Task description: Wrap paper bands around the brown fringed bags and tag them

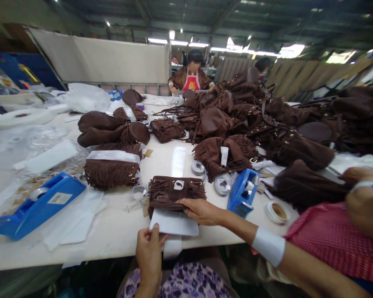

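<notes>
In front of me on the table lies a dark brown fringed handbag (161, 191) with a small white wrap on its front. Its near edge meets a folded white sheet (174, 223), which looks like paper. My left hand (151, 248) pinches that sheet at its left corner, thumb on top. From the right, my right hand (202, 211) grips the bag's near edge, fingers stretched along it and the thumb not clearly seen. Whether the sheet reaches inside the bag is hidden. A white strip (173, 247) hangs over the table edge below.
Blue tape dispensers stand left (49, 203) and right (244, 192). A tape roll (277, 212) lies farther right. Another fringed bag (112, 167) sits left; a large heap of brown bags (217, 120) fills the back right. A co-worker's arm (366, 203) is close at right.
</notes>
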{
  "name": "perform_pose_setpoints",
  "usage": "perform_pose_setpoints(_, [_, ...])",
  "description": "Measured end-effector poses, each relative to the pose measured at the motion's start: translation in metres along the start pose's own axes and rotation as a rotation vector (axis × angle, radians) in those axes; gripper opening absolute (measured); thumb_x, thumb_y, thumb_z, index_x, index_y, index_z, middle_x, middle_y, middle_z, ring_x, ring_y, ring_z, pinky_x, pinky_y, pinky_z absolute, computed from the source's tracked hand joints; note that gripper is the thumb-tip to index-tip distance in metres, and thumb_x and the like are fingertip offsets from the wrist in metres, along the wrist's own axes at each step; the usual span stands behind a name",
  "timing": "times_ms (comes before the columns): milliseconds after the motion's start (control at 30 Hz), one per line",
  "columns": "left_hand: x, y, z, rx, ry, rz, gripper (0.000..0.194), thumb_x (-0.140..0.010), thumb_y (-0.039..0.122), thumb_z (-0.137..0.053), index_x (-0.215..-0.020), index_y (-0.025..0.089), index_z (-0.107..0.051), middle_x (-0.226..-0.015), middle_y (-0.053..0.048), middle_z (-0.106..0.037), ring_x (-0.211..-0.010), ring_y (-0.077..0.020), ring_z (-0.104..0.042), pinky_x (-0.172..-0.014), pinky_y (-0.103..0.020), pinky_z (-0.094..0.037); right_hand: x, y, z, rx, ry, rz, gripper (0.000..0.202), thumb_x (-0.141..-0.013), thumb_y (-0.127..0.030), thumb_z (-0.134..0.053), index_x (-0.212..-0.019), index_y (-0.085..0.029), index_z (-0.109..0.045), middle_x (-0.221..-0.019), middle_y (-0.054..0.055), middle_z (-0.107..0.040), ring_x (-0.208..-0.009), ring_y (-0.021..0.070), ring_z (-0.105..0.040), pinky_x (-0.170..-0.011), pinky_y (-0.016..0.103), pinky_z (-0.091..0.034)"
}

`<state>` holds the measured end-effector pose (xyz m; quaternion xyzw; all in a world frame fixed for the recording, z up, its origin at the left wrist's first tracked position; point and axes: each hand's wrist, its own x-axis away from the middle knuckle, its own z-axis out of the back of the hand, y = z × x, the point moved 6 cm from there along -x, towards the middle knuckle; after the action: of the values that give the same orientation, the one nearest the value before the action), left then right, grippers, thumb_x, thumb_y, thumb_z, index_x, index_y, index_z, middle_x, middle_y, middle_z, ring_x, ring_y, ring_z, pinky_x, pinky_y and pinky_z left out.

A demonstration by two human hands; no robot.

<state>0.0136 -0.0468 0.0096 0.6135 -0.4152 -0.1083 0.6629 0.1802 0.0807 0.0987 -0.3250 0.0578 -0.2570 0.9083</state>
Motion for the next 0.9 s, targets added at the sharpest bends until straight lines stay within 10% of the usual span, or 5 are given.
perform_pose_setpoints(367, [-0.002,-0.015,-0.001,-0.001,0.067,0.027,0.039,-0.075,0.048,-0.074,-0.081,0.018,-0.050,-0.071,0.005,-0.059,-0.068,-0.0129,-0.068,-0.066,-0.028,-0.063,0.010,-0.017,-0.022,0.151,0.039,0.036,0.055,-0.088,-0.012,-0.044,-0.143,-0.014,-0.040,-0.133,0.014,-0.058,-0.123,0.0226,-0.054,-0.103,0.037,-0.043])
perform_pose_setpoints(733, [-0.007,-0.006,0.005,-0.187,-0.092,0.021,0.048,-0.074,0.055,-0.071,-0.095,0.016,-0.053,-0.078,-0.006,-0.066,-0.071,-0.0259,-0.070,-0.073,-0.053,-0.061,0.017,-0.016,-0.066,0.468,0.111,0.015,0.057,-0.098,-0.038,-0.048,-0.147,-0.012,-0.036,-0.149,0.024,-0.040,-0.139,0.0348,-0.036,-0.113,0.050,-0.031])
perform_pose_setpoints(900, [0.007,0.047,0.001,-0.847,-0.189,-0.898,0.064,-0.081,0.042,-0.070,-0.136,0.022,-0.045,-0.136,-0.016,-0.053,-0.127,-0.0340,-0.052,-0.106,-0.057,-0.042,0.017,-0.016,-0.068,0.483,0.134,0.015,0.054,-0.100,-0.038,-0.044,-0.147,-0.013,-0.036,-0.149,0.023,-0.040,-0.140,0.0336,-0.035,-0.114,0.050,-0.031])
